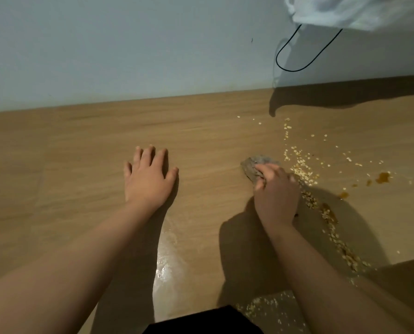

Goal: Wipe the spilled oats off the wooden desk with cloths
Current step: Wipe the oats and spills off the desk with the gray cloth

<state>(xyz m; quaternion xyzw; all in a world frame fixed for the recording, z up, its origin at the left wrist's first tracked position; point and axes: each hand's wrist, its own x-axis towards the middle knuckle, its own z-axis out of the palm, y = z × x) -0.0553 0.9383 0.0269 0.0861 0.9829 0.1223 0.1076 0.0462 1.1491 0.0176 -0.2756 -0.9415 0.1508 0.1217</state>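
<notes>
Left hand (150, 177) lies flat on the wooden desk (80, 165), palm down, fingers straight and slightly spread, holding nothing; likely a brace for the reaching body. The wood ahead of and left of those fingertips shows no oats. Behind the wrist, toward the near edge, is a shiny patch (167, 261), possibly damp from wiping. Right hand (277, 191) has its fingers curled down over a bunched grey cloth (250, 165), pressing it to the desk; the wad pokes out past the fingertips toward the wall. Gripped in a ball, it probably works as a pusher rather than a spread wipe. The oats (304, 173) lie just right of the knuckles, touching or nearly touching the hand, in a thick line running back along the forearm to the near edge, with loose flakes scattered farther right and ahead. Brown stains (383, 177) sit well right of the fingers. More flakes (261, 304) show by the near edge; whether they are on the desk I cannot tell. Much of the spill is not yet wiped off.
</notes>
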